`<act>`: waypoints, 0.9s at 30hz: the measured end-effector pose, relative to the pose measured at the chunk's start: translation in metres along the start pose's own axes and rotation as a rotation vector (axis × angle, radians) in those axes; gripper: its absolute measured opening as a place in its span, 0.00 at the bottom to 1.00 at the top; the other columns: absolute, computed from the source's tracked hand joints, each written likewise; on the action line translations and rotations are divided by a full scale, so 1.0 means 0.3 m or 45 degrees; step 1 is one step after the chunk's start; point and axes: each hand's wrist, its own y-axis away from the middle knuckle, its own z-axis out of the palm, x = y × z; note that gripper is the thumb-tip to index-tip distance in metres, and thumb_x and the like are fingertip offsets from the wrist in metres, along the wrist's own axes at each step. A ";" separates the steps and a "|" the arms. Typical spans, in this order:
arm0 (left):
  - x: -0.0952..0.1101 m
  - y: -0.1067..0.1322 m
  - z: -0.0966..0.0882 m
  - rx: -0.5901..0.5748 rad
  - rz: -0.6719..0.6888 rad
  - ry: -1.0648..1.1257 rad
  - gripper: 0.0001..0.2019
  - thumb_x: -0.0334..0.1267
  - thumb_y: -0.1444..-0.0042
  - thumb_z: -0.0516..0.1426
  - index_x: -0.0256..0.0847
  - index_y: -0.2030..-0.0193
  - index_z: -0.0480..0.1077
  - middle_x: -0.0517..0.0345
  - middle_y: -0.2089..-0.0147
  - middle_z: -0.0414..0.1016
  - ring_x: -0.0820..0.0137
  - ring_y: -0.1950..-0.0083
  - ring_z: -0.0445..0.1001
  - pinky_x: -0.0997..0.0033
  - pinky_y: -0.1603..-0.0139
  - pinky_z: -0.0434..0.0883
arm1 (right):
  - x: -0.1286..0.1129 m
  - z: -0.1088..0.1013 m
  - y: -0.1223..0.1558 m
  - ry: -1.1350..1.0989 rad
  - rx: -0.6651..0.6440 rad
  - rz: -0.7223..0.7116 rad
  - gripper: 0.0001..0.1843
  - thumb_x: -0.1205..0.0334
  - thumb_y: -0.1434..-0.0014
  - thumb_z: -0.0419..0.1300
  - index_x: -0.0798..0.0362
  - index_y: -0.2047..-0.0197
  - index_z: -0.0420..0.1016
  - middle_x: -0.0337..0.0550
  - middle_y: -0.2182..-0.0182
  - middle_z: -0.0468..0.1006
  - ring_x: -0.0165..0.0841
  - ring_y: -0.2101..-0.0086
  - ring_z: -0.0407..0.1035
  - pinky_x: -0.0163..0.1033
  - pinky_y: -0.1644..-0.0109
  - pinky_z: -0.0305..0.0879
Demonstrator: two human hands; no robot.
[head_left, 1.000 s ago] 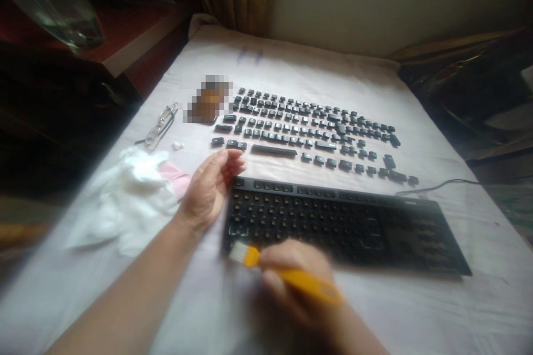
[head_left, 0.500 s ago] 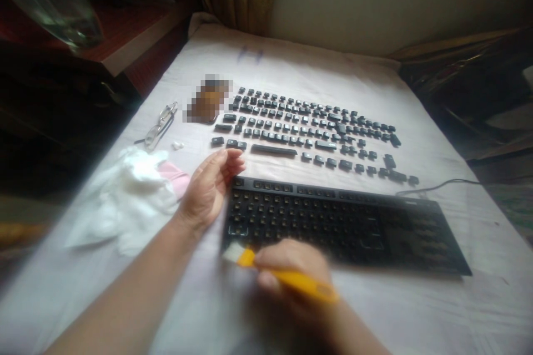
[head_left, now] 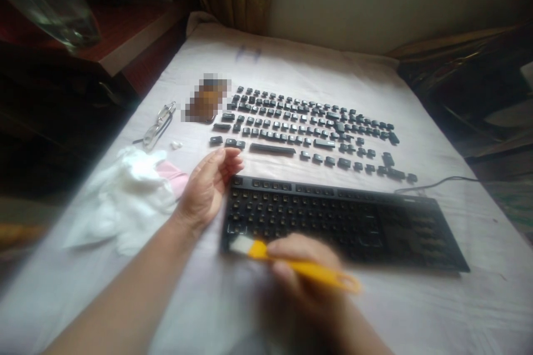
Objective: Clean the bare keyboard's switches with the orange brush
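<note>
The right grip (head_left: 306, 245) is clamping on a yellow brush (head_left: 314, 270), thumb and fingers closing round its handle. The brush's pale bristles (head_left: 241, 244) are pointing left of this grip, over the near left corner of a black keyboard (head_left: 308, 211); blur is hiding whether they are touching it.

The keyboard is lying just beyond the right grip and stretching well out to its right, its exposed key sockets facing up. Farther left and beyond, the left grip (head_left: 206, 186) is resting beside the keyboard's far left corner, its fingers curling loosely around nothing visible.

Past both grips, loose black keycaps (head_left: 287, 122) are lying in rows on a pale cloth (head_left: 325, 72), with the long space bar (head_left: 272, 148) sitting in the row nearest the hands. A thin cable (head_left: 433, 180) is curving behind the keyboard, far to the right of the left grip.

Left of the left grip, a white fabric bundle (head_left: 129, 194) with a pink patch (head_left: 169, 172) is lying in folds. Beyond that bundle, small white bits (head_left: 177, 145) and a pair of glasses (head_left: 156, 125) are lying near each other, and a pixelated flat object (head_left: 206, 101) is lying farther off, beside the keycaps.
</note>
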 end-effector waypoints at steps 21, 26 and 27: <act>-0.001 0.003 0.003 0.012 0.007 -0.015 0.15 0.48 0.49 0.68 0.39 0.62 0.79 0.58 0.66 0.78 0.71 0.62 0.77 0.69 0.50 0.73 | 0.015 -0.005 0.026 0.110 -0.178 -0.051 0.10 0.71 0.35 0.53 0.50 0.59 0.74 0.39 0.71 0.84 0.30 0.73 0.78 0.33 0.66 0.74; -0.002 0.002 0.002 0.011 0.009 -0.020 0.14 0.48 0.48 0.68 0.39 0.62 0.78 0.57 0.65 0.79 0.70 0.61 0.78 0.67 0.50 0.74 | 0.010 -0.029 0.018 0.080 -0.044 -0.010 0.12 0.74 0.38 0.55 0.49 0.55 0.73 0.40 0.69 0.84 0.32 0.72 0.80 0.33 0.68 0.75; -0.002 0.002 0.002 0.010 0.011 -0.022 0.14 0.48 0.48 0.68 0.39 0.62 0.78 0.57 0.65 0.79 0.70 0.61 0.78 0.67 0.50 0.74 | 0.011 -0.032 0.017 0.089 -0.036 -0.014 0.12 0.74 0.38 0.56 0.49 0.55 0.73 0.41 0.69 0.84 0.32 0.72 0.80 0.34 0.68 0.75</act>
